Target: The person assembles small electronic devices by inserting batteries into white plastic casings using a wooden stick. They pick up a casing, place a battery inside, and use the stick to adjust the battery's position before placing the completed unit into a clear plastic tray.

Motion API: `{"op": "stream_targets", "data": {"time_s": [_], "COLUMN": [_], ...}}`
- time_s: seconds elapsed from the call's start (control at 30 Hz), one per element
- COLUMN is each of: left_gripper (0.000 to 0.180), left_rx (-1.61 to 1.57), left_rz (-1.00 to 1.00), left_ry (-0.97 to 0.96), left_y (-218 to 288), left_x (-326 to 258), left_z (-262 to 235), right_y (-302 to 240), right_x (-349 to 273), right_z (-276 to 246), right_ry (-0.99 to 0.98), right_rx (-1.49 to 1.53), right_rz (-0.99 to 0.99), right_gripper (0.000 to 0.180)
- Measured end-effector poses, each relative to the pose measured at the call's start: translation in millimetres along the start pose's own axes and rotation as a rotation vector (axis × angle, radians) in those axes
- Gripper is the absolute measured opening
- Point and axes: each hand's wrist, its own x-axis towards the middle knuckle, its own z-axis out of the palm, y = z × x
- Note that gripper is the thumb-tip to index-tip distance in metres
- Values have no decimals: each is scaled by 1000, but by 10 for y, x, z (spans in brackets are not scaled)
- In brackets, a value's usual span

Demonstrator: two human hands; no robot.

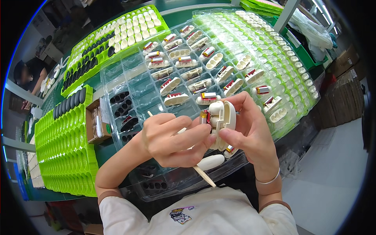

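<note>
Before my chest, my right hand (250,131) grips a cream oval plastic case (225,123), thumb on its near side and fingers behind it. My left hand (172,137) is closed around a thin pale wooden stick (204,176), whose pointed end sticks out below. Its fingertips meet the case's left side, beside a small red and gold battery (204,116). Those fingers partly hide the contact, so I cannot tell whether they pinch the battery. Under my hands, a smooth white oval shell (211,162) lies on the clear compartment tray (147,92).
Several cream case parts with red and gold batteries (186,62) fill the tray; black parts (120,102) line its left side. Green trays stand left (66,156) and far left (117,35), some bearing white and black shells. A clear-covered green tray (270,58) is right. A small cardboard box (94,133) sits left.
</note>
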Motion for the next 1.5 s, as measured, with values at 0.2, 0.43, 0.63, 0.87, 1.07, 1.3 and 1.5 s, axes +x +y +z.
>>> {"op": "stream_targets", "data": {"time_s": [0.2, 0.43, 0.63, 0.87, 1.07, 1.3, 1.5], "left_gripper": [24, 24, 23, 23, 22, 23, 17], "left_rx": [8, 18, 24, 9, 10, -2, 118], "left_rz": [5, 26, 21, 18, 37, 53, 47], "left_ry": [30, 29, 33, 27, 1, 6, -23], "left_y": [2, -3, 2, -2, -12, -28, 60], "left_x": [-16, -18, -18, -32, -31, -80, -82], "left_z": [10, 9, 11, -1, -37, -16, 104], "right_y": [2, 2, 0, 3, 54, 137, 294], "right_x": [8, -3, -1, -2, 20, 28, 30], "right_z": [-14, -14, -3, 3, -52, -23, 136], "right_ry": [-20, -11, 5, -11, -58, -88, -47], "right_rx": [46, 73, 51, 72, 174, 268, 320], "right_rz": [50, 31, 45, 28, 97, 101, -1], "right_gripper": [45, 46, 46, 47, 45, 43, 32]}}
